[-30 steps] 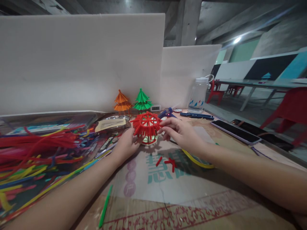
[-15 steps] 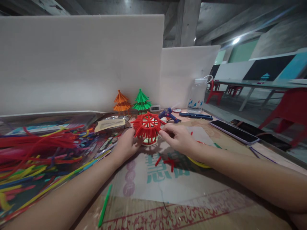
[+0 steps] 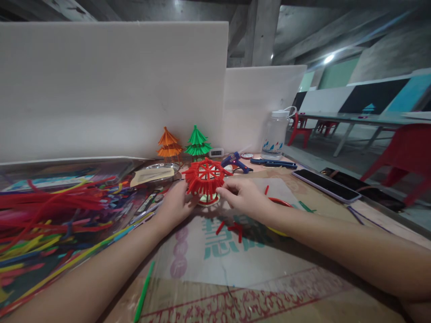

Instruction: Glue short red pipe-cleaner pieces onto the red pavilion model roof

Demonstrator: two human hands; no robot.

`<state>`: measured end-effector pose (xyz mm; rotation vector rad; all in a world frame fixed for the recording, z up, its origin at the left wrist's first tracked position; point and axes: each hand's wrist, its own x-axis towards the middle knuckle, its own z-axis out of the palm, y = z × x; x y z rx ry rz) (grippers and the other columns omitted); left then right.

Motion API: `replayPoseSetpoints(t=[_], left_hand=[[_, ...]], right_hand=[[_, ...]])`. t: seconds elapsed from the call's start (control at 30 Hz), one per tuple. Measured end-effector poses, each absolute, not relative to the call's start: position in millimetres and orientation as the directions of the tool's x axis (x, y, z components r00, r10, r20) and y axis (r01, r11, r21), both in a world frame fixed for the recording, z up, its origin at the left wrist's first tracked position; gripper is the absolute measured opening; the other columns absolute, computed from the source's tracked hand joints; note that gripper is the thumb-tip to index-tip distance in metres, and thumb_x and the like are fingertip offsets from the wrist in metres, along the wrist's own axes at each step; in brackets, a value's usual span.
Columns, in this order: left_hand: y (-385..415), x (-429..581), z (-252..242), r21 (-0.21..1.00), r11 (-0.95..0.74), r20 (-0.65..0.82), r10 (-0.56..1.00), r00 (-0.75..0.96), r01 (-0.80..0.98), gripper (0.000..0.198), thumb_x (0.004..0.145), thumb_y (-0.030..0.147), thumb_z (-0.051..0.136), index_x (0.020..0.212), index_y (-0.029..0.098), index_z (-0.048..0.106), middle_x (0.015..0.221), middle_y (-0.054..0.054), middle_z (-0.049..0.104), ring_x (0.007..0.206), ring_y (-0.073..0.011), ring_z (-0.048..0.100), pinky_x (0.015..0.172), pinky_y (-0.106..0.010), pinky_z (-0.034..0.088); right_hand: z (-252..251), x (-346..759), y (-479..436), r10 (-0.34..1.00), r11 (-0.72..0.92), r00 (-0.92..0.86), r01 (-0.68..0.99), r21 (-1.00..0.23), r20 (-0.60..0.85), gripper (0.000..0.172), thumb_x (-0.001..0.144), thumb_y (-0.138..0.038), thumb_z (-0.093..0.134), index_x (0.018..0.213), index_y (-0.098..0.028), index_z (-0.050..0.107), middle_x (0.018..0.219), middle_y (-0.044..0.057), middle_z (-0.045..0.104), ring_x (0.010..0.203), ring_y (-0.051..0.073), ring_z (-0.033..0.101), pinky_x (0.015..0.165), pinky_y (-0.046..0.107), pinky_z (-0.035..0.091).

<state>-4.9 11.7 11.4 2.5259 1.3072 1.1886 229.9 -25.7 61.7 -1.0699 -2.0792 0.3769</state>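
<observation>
Between my hands stands a small red pipe-cleaner pavilion (image 3: 204, 181), its roof a ring of short red strips with spokes across the open top. My left hand (image 3: 177, 202) is closed on its left side, with the fingertips partly hidden behind it. At the lower right rim, my right hand (image 3: 244, 197) pinches the strips between thumb and fingers. Short red pipe-cleaner pieces (image 3: 235, 229) lie on the white printed sheet (image 3: 188, 269) below. Behind the model are an orange pipe-cleaner pavilion (image 3: 168, 146) and a green pipe-cleaner pavilion (image 3: 197, 143).
Many coloured pipe cleaners (image 3: 60, 202) fill the left side. A metal dish (image 3: 161, 170), a blue glue gun (image 3: 235, 162), a water bottle (image 3: 274, 134) and a phone (image 3: 326, 185) surround the work. A green strip (image 3: 144, 291) lies in front. White panels (image 3: 114, 89) rise behind.
My right hand has shifted slightly left and down along the red roof's rim. My left hand keeps its hold, and the whole view has moved a little.
</observation>
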Motion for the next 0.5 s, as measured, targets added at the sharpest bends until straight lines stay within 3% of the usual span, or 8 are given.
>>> replayPoseSetpoints(t=[0.1,0.23,0.33,0.5], left_hand=[[12.3,-5.2,9.6,0.386,-0.623,0.609,0.726,0.32,0.68,0.039,0.09,0.042,0.054,0.119,0.017,0.059,0.12,-0.015,0.067,0.113,-0.0318,0.063,0.098,-0.045,0.048],[12.8,-6.1,9.0,0.378,-0.625,0.595,0.729,0.337,0.683,0.038,0.091,0.04,0.054,0.12,0.017,0.058,0.12,-0.014,0.067,0.114,-0.0305,0.063,0.1,-0.044,0.048],[12.5,-6.0,10.1,0.369,-0.633,0.595,0.723,0.35,0.681,0.038,0.092,0.04,0.052,0.12,0.015,0.058,0.121,-0.015,0.067,0.114,-0.0306,0.062,0.1,-0.046,0.048],[11.6,-4.7,11.2,0.376,-0.637,0.599,0.721,0.348,0.673,0.038,0.092,0.038,0.053,0.12,0.014,0.058,0.122,-0.016,0.066,0.114,-0.0309,0.062,0.099,-0.047,0.049]], right_hand=[[60.3,232.3,-21.2,0.876,0.458,-0.379,0.464,-0.758,0.297,0.046,0.093,-0.05,0.053,0.059,-0.019,0.054,0.049,-0.002,0.052,0.047,0.011,0.044,0.05,0.026,0.032],[48.5,237.0,-11.0,0.927,0.137,-0.368,0.158,-0.978,0.07,0.056,0.083,-0.073,0.056,0.072,-0.018,0.059,0.049,-0.003,0.053,0.04,0.009,0.043,0.041,0.023,0.031],[41.8,236.0,-7.7,0.918,-0.017,-0.397,-0.017,-1.0,-0.009,0.055,0.069,-0.071,0.073,0.076,-0.019,0.056,0.058,-0.003,0.059,0.046,0.009,0.049,0.043,0.02,0.036],[45.8,228.6,-14.0,0.879,-0.087,-0.476,-0.145,-0.986,-0.007,0.048,0.061,-0.052,0.088,0.08,-0.017,0.062,0.061,-0.005,0.059,0.053,0.007,0.051,0.048,0.019,0.041]])
